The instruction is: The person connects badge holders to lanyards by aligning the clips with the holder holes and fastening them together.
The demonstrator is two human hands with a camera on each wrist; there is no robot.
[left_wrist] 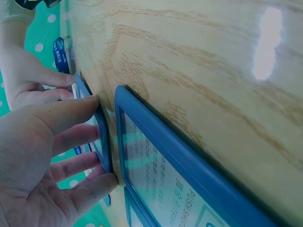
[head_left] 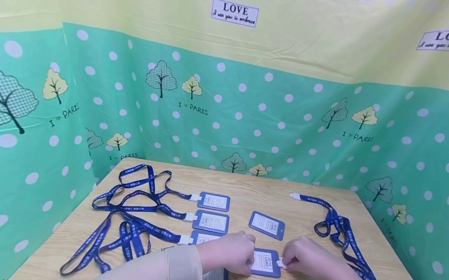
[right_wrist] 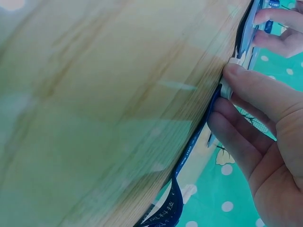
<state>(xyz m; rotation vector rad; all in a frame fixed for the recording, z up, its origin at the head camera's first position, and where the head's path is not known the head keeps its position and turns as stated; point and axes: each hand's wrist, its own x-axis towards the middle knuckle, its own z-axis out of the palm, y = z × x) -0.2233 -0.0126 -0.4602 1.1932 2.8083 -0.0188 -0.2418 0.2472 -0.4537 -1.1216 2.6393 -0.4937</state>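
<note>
My left hand (head_left: 231,252) grips a blue-framed ID card holder (head_left: 267,262) on the table, thumb and fingers at its opposite edges in the left wrist view. My right hand (head_left: 308,258) pinches the white plastic clip (right_wrist: 226,89) of a blue lanyard (right_wrist: 190,144) between thumb and fingers. The clip sits at the holder's right end; whether it is fastened there is too small to tell. Another card holder (head_left: 266,225) lies just beyond both hands, slightly turned. Beneath my left forearm, a further card holder (head_left: 215,279) is partly covered.
On the left, several blue lanyards (head_left: 135,208) lie looped, with white clips at card holders (head_left: 214,201) in a column. A loose lanyard (head_left: 345,239) with a white clip (head_left: 295,196) lies at the right. A patterned curtain (head_left: 217,125) surrounds the wooden table (head_left: 260,191).
</note>
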